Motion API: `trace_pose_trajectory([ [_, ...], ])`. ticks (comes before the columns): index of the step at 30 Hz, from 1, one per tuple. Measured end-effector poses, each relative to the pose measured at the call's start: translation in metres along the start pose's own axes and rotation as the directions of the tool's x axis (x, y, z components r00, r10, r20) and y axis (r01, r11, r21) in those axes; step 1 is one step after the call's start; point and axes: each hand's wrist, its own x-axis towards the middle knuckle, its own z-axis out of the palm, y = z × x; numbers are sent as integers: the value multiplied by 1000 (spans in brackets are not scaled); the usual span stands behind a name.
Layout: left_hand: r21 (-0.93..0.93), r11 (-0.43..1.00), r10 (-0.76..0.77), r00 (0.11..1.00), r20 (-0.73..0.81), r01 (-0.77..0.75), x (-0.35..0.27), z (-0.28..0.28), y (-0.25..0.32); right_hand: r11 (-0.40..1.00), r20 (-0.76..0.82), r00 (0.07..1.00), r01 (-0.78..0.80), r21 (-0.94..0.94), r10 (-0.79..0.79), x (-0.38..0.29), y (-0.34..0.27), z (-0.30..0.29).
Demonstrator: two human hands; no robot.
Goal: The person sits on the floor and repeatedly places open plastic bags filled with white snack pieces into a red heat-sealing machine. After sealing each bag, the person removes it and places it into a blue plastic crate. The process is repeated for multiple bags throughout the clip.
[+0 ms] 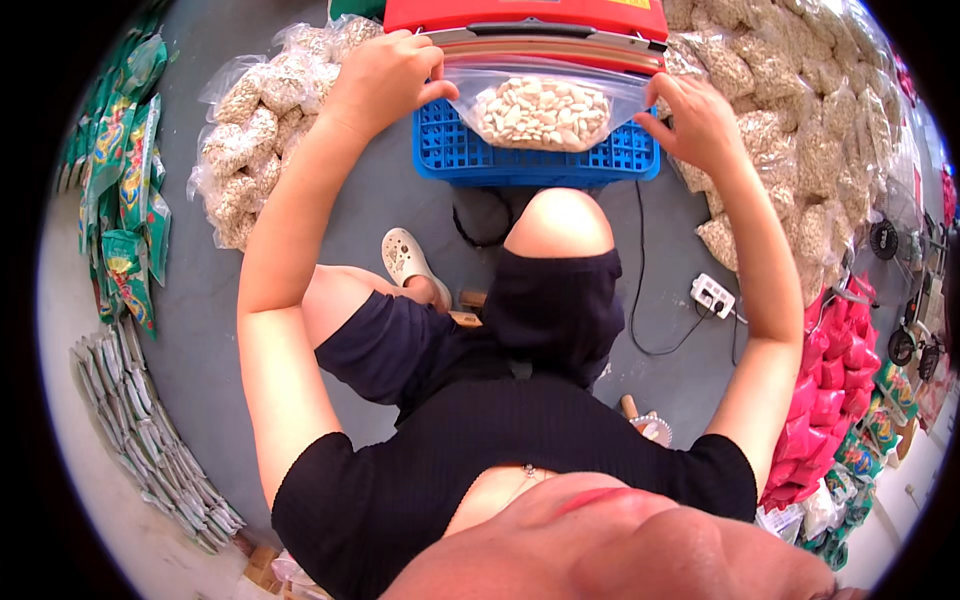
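A clear plastic bag of pale flat seeds or beans (544,112) hangs stretched between my hands, its top edge at the front of a red bag sealer (525,11) with a black handle. My left hand (390,79) pinches the bag's left top corner between thumb and fingers. At the right top corner, my right hand (694,116) grips the plastic the same way. Under the bag stands a blue plastic crate (536,172), which appears to support the sealer.
Filled clear bags are heaped at left (259,127) and right (787,135). A white power strip (712,295) and a black cable (640,300) lie on the grey floor. Pink packets (829,397) are piled at right, green packets (124,172) at far left.
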Motion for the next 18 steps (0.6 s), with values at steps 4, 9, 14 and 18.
trace_pose_trajectory([
  [4,-701,666,-258,961,104,255,-10,25,-7,654,-53,942,-190,732,333,-2,1,48],
  [9,-938,233,-584,808,76,256,-12,84,11,181,-195,782,107,978,592,9,-30,80],
  [14,-968,-63,-731,648,212,245,-4,107,42,-115,-12,651,152,982,759,14,-38,106],
  [18,-993,-116,-825,553,117,37,-3,116,60,-182,142,545,20,983,826,18,-43,97],
])
